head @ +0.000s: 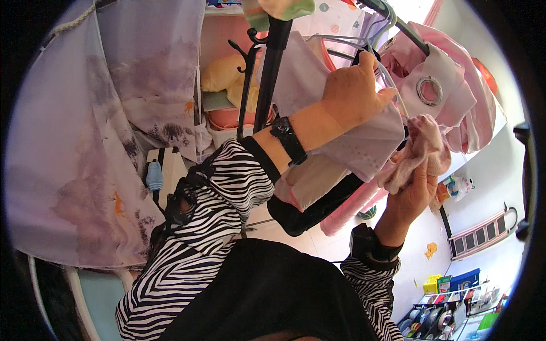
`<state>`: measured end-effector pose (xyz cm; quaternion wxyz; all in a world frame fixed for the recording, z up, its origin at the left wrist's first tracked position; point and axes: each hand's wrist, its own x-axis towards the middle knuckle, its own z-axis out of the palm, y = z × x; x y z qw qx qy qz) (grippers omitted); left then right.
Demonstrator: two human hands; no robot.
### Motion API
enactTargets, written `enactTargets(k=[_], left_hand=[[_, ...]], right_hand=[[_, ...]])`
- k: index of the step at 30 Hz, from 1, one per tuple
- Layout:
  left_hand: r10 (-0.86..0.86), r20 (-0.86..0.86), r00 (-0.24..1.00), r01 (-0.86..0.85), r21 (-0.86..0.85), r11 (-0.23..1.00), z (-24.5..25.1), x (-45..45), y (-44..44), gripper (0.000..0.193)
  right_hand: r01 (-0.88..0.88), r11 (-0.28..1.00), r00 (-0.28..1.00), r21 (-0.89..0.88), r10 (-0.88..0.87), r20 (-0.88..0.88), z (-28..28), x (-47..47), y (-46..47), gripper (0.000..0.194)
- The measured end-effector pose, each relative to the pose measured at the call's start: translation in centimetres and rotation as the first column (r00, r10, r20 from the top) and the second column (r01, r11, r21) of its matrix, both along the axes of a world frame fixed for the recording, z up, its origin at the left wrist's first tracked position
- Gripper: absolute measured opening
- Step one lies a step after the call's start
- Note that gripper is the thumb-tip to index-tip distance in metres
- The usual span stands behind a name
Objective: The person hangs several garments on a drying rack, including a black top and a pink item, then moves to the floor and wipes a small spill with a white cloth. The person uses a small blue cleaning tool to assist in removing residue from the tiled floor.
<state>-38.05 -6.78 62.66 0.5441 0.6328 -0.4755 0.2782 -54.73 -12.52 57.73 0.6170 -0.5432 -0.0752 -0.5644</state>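
Note:
My left hand [352, 91] reaches up to the clothes rail, its thumb and fingers closed around a pale plastic clothes hanger [400, 102]. A fuzzy pink knitted garment [420, 147] is bunched in my right hand [411, 196], at the lower end of that hanger. The right fingers are partly hidden by the knit. Behind and below my left hand hangs a lavender garment [358, 145]. Beige cloth [315, 177] and a black garment [298, 213] show beneath it.
A black coat stand [273, 72] with hooks rises left of the hanging clothes. Pink grommet curtain fabric [448, 81] bunches on a dark rail [405, 30] at upper right. A printed lavender curtain [85, 170] covers the left. A pink ladder [482, 236] stands farther off.

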Motion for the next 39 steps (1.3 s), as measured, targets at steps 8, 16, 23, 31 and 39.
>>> enactTargets(k=[8, 16, 23, 31, 39], left_hand=[[0.144, -0.165, 0.976, -0.164, -0.111, 0.980, -0.3, 1.5, 0.7, 0.035], [0.340, 0.133, 0.931, -0.269, -0.378, 0.886, -1.7, 2.6, 5.5, 0.031], [0.343, 0.108, 0.933, -0.324, -0.158, 0.933, -0.4, 0.4, 7.8, 0.029], [0.505, 0.597, 0.623, -0.583, -0.077, 0.809, -0.3, -0.9, 9.2, 0.030], [0.123, 0.783, 0.610, -0.536, 0.292, 0.792, -5.3, -3.0, 10.1, 0.028]], right_hand=[[-0.109, 0.993, 0.992, 0.045, 0.112, -0.057, -1.3, 2.4, -2.0, 0.024], [-0.121, 0.992, 0.992, 0.045, 0.123, -0.038, -1.4, 3.2, -2.8, 0.022], [-0.118, 0.993, 0.992, 0.016, 0.117, 0.045, 0.3, 3.4, -2.6, 0.023], [0.161, 0.973, 0.986, -0.165, -0.165, -0.011, 2.0, 5.4, -2.8, 0.023], [-0.032, 0.999, 0.995, -0.031, 0.034, 0.090, 1.5, 2.8, -4.9, 0.024]])
